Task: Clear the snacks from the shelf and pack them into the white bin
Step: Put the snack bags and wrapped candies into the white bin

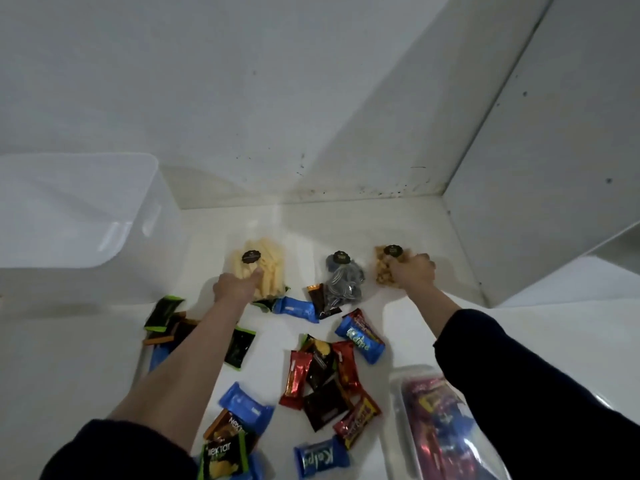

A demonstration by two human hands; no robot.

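Both arms reach to the back of the white shelf (346, 216). The left hand (235, 287) curls its fingers round the near edge of the pale stick bag (263, 268), thumb up against the sticks. The right hand (414, 271) is closed over the nut bag (384, 268), which shows to the left of its knuckles. Between the two hands lies the dark bag (344, 282), touched by neither. The white bin (86, 209) stands well to the left of the left hand, against the back wall. Nearer the person than both hands, small wrapped snacks lie scattered: a blue bar (298, 308) just right of the left wrist, a Kalpa pack (360, 337) left of the right forearm, red bars (296, 379) and brown packs (323, 403) in a heap between the forearms, green packs (162, 311) left of the left forearm. A clear tray (436, 420) of wrapped sweets sits under the right sleeve (519, 393).
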